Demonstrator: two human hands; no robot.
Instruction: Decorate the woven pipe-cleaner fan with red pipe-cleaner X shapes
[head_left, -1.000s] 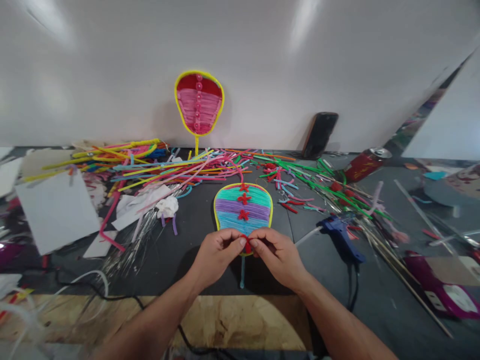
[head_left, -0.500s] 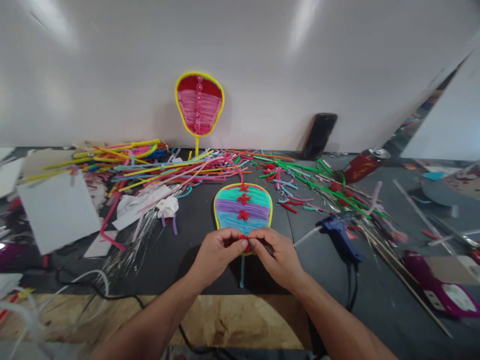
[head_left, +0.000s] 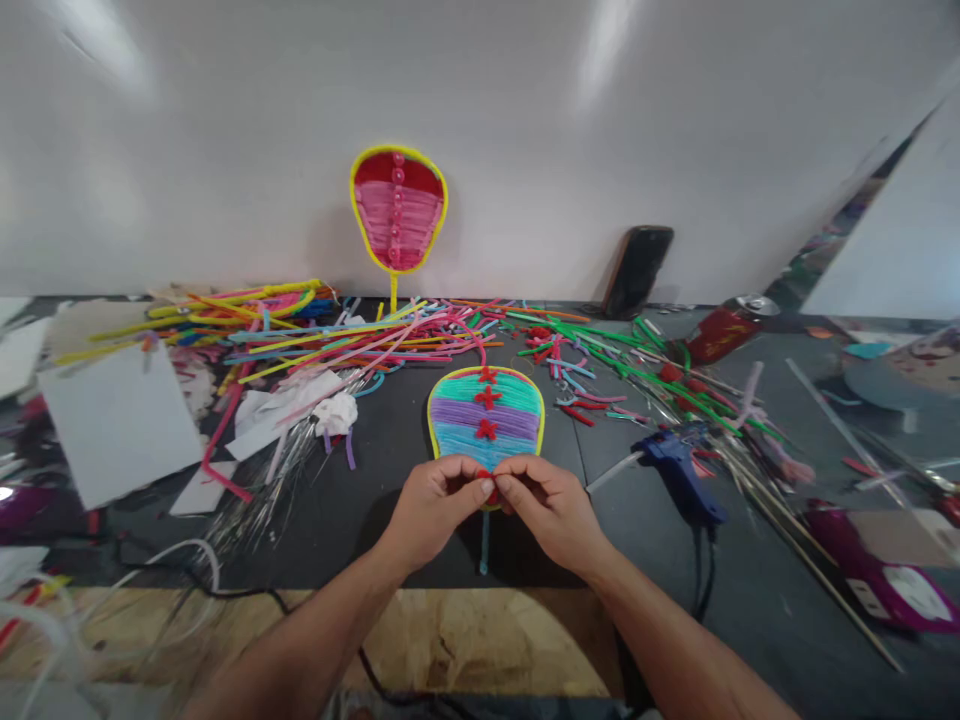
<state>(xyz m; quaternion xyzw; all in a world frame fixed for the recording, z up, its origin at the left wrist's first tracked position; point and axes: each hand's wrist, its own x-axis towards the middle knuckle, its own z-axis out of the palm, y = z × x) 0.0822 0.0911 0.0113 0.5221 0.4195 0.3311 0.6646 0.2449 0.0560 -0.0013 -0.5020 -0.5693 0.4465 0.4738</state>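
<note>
A pipe-cleaner fan (head_left: 487,412) lies on the dark tabletop, banded green, purple and blue inside a yellow rim, with red star-like pieces down its middle. Its blue handle (head_left: 484,548) points toward me. Over the fan's lower part, my left hand (head_left: 442,505) and my right hand (head_left: 551,505) meet, thumbs and fingertips pinched around a small red pipe-cleaner piece (head_left: 487,476). Most of that piece is hidden by my fingers. Whether it touches the fan, I cannot tell.
A pink and red fan (head_left: 399,210) stands against the white wall. Loose pipe cleaners (head_left: 360,340) are heaped along the back. To the right are a blue glue gun (head_left: 681,475), a phone (head_left: 639,272), a red can (head_left: 727,332) and a purple device (head_left: 874,570). White paper (head_left: 120,425) sits left.
Both hands stay pinched at the same spot on the fan, with only a very slight shift of the fingertips. Nothing else has visibly moved.
</note>
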